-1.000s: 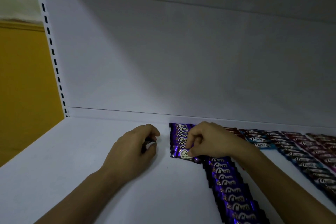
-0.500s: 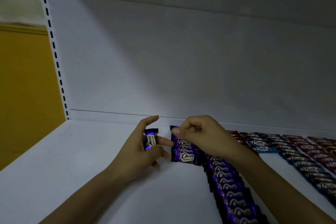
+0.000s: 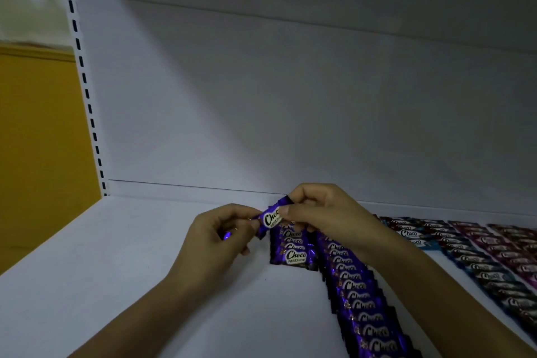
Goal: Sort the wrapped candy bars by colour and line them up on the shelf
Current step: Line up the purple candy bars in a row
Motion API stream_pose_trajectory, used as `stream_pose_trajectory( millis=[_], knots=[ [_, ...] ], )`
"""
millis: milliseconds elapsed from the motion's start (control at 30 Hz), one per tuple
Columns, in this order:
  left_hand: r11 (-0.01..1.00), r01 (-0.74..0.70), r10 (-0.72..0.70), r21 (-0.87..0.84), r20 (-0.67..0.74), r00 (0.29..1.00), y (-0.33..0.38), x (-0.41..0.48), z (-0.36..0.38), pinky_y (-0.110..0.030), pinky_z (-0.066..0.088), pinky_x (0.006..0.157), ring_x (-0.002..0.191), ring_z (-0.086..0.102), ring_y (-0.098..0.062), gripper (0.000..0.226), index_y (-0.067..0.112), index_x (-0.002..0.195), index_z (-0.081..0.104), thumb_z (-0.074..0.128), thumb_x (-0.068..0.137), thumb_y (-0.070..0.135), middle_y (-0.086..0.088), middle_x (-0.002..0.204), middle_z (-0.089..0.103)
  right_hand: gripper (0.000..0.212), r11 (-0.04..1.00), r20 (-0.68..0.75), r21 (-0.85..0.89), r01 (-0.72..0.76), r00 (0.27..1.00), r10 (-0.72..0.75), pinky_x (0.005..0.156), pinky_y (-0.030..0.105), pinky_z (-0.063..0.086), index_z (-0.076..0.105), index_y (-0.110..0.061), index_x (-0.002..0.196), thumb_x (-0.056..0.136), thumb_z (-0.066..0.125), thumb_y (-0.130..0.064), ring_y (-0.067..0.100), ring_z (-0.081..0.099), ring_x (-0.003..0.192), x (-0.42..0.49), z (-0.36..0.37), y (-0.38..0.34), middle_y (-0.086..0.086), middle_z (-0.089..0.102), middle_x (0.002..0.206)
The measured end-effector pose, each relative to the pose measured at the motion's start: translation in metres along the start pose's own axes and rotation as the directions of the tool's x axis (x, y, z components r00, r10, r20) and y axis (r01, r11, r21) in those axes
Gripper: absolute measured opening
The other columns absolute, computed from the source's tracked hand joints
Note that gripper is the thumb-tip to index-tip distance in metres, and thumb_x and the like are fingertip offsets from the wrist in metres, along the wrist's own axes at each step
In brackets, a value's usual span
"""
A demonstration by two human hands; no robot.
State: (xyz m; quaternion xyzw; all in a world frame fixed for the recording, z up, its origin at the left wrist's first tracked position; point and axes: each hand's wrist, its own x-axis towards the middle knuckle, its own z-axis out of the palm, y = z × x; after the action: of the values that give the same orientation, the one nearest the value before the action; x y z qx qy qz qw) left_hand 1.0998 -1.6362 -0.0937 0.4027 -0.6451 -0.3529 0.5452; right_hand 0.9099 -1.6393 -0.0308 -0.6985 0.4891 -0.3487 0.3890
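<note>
A purple wrapped candy bar hangs just above the white shelf, held at both ends. My left hand pinches its left end and my right hand pinches its right end. Under it lies a short row of purple bars near the back wall. A long row of purple bars runs from there toward me, partly hidden by my right forearm.
Rows of blue bars and pink or maroon bars lie to the right. The white back panel rises behind. A slotted upright marks the shelf's left end, with a yellow wall beyond.
My left hand lifted one purple bar off the shelf and brought it right. My right hand rose from the short row and took its other end.
</note>
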Motion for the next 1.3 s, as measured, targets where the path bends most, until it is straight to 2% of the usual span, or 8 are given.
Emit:
stream_pose_trajectory(
  millis=[233, 433, 533, 633, 767, 967, 1133, 1300],
  knots=[
    [0.962, -0.116, 0.088, 0.249, 0.119, 0.989, -0.005, -0.006, 0.003, -0.034, 0.044, 0.058, 0.063, 0.055, -0.030, 0.026, 0.039, 0.078, 0.072, 0.070, 0.081, 0.014, 0.010, 0.067, 0.069, 0.010, 0.936, 0.143, -0.351, 0.021, 0.989, 0.031, 0.072, 0.026, 0.055, 0.075, -0.022, 0.083, 0.074, 0.080, -0.022, 0.005, 0.068, 0.070, -0.001, -0.008, 0.002, -0.008, 0.073, 0.075],
    [0.980, -0.046, 0.050, 0.193, -0.017, 0.999, -0.009, 0.000, 0.002, -0.029, 0.041, 0.060, 0.057, 0.052, -0.014, 0.002, 0.032, 0.084, 0.068, 0.068, 0.084, 0.030, 0.007, 0.061, 0.057, 0.007, 0.824, 0.188, -0.563, -0.056, 0.963, 0.194, 0.082, 0.029, 0.053, 0.076, -0.027, 0.079, 0.073, 0.080, -0.028, 0.002, 0.063, 0.080, 0.000, -0.008, 0.012, -0.012, 0.072, 0.079],
    [0.990, 0.018, -0.008, 0.137, -0.072, 0.997, -0.008, 0.004, -0.006, -0.015, 0.037, 0.054, 0.054, 0.042, -0.002, 0.021, 0.037, 0.098, 0.063, 0.071, 0.078, 0.038, 0.014, 0.065, 0.047, 0.015, 0.778, 0.154, -0.624, -0.072, 0.965, 0.213, 0.078, 0.025, 0.050, 0.076, -0.022, 0.082, 0.071, 0.081, -0.032, 0.003, 0.063, 0.079, 0.001, -0.003, 0.014, -0.010, 0.072, 0.080],
    [0.997, 0.075, -0.073, 0.026, -0.067, 0.995, -0.004, 0.005, -0.010, -0.008, 0.038, 0.052, 0.058, 0.044, 0.003, 0.042, 0.039, 0.105, 0.058, 0.072, 0.075, 0.013, 0.013, 0.082, 0.047, 0.018, 0.728, 0.110, -0.682, -0.072, 0.974, 0.200, 0.089, 0.030, 0.043, 0.076, -0.025, 0.083, 0.071, 0.080, -0.037, 0.004, 0.062, 0.082, 0.002, -0.003, 0.014, -0.011, 0.072, 0.082],
    [0.996, 0.091, -0.090, 0.010, -0.008, 0.996, -0.007, 0.005, -0.009, -0.009, 0.041, 0.058, 0.064, 0.047, 0.003, 0.050, 0.034, 0.106, 0.055, 0.062, 0.080, -0.008, 0.006, 0.092, 0.047, 0.017, 0.733, 0.104, -0.677, -0.060, 0.979, 0.177, 0.086, 0.029, 0.040, 0.076, -0.025, 0.082, 0.071, 0.080, -0.037, 0.000, 0.057, 0.076, 0.002, -0.003, 0.015, -0.018, 0.065, 0.071],
    [0.996, -0.010, 0.005, 0.090, 0.052, 0.999, -0.007, 0.002, -0.001, -0.019, 0.045, 0.063, 0.065, 0.053, -0.005, 0.051, 0.035, 0.106, 0.055, 0.079, 0.072, 0.005, 0.016, 0.074, 0.055, 0.021, 0.717, 0.036, -0.694, -0.066, 0.991, 0.126, 0.086, 0.029, 0.042, 0.073, -0.022, 0.078, 0.070, 0.081, -0.039, 0.005, 0.060, 0.076, 0.003, -0.004, 0.018, -0.015, 0.064, 0.070],
    [0.924, -0.239, 0.208, 0.298, 0.133, 0.969, 0.001, -0.005, 0.006, -0.009, 0.046, 0.065, 0.082, 0.059, -0.003, 0.066, 0.045, 0.107, 0.049, 0.084, 0.065, 0.007, 0.022, 0.093, 0.057, 0.030, 0.945, 0.085, -0.327, 0.027, 0.996, 0.002, 0.077, 0.032, 0.056, 0.075, -0.020, 0.080, 0.085, 0.062, -0.046, 0.011, 0.067, 0.073, -0.001, 0.005, 0.003, -0.004, 0.071, 0.074],
    [0.899, -0.292, 0.270, 0.325, 0.113, 0.956, 0.003, -0.005, 0.006, -0.011, 0.047, 0.063, 0.086, 0.058, -0.004, 0.073, 0.047, 0.111, 0.046, 0.085, 0.065, 0.008, 0.024, 0.098, 0.055, 0.015, 0.949, 0.087, -0.292, 0.121, 0.991, -0.099, 0.080, 0.040, 0.056, 0.078, -0.018, 0.086, 0.081, 0.071, -0.031, 0.017, 0.068, 0.075, -0.002, 0.022, 0.000, 0.000, 0.073, 0.078]
  ],
)
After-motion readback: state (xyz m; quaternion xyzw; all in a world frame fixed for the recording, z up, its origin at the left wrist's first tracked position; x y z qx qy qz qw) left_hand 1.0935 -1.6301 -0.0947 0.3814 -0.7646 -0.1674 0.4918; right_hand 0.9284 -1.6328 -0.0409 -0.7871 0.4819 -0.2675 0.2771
